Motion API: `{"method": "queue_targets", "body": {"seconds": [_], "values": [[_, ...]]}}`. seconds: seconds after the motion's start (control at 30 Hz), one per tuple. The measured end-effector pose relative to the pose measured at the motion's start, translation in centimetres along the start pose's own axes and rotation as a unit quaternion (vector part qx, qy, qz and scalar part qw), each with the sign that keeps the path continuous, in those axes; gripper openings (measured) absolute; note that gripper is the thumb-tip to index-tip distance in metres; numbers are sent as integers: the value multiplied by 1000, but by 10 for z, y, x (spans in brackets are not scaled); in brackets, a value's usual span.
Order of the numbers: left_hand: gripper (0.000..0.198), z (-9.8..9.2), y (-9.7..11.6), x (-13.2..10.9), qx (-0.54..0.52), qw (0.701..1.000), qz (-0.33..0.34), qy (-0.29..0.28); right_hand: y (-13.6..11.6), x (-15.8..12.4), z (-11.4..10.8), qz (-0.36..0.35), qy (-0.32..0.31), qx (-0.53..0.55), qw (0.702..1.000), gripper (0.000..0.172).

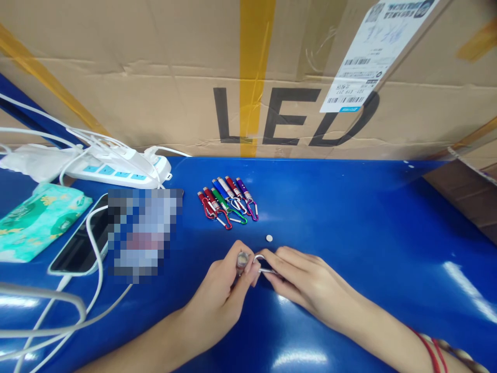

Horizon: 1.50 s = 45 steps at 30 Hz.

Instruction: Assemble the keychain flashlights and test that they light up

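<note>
1. One cardboard box (155, 77) printed "LED" fills the 12 o'clock side. It carries one white shipping label (373, 57) at 1 o'clock.
2. One blue table (368, 217) spreads below the box.
3. One white power strip (128, 168) lies at 10 o'clock. One green tissue pack (39, 220) and one phone (79, 243) lie at 9 o'clock.
4. Two hands meet at 6 o'clock. The left hand (223, 295) is curled around one silver flashlight (243, 259), lens end up. The right hand (306, 282) pinches the flashlight's carabiner clip (266, 269) between thumb and fingertips.
5. A row of keychain flashlights (227, 199) lies on the table at 11 o'clock of the hands. I count seven, though they are tightly packed; they are red, green, blue and purple.
6. One small white disc (269, 238) lies on the table at 12 o'clock, just beyond the fingertips.
</note>
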<state>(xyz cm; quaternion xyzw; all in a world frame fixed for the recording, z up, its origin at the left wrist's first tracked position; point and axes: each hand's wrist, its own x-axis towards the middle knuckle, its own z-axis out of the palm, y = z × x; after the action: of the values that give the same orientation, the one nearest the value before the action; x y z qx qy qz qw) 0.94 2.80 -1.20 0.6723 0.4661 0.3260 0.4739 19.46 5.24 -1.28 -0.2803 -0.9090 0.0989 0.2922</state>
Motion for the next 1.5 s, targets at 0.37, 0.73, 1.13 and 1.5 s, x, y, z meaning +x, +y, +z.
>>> {"method": "queue_targets", "body": {"seconds": [0.37,0.73,1.13,1.5], "values": [[19,4,-2,-3,-46,999,-22,-6,-2,-2,1,48,37,97,993,25],[23,8,2,0,-78,995,-58,-5,-10,-5,3,43,77,108,990,16],[19,1,5,2,-69,994,-37,70,21,-2,-2,96,36,-68,992,26],[10,3,3,0,2,999,-26,47,11,-2,-8,32,70,40,996,22]]}}
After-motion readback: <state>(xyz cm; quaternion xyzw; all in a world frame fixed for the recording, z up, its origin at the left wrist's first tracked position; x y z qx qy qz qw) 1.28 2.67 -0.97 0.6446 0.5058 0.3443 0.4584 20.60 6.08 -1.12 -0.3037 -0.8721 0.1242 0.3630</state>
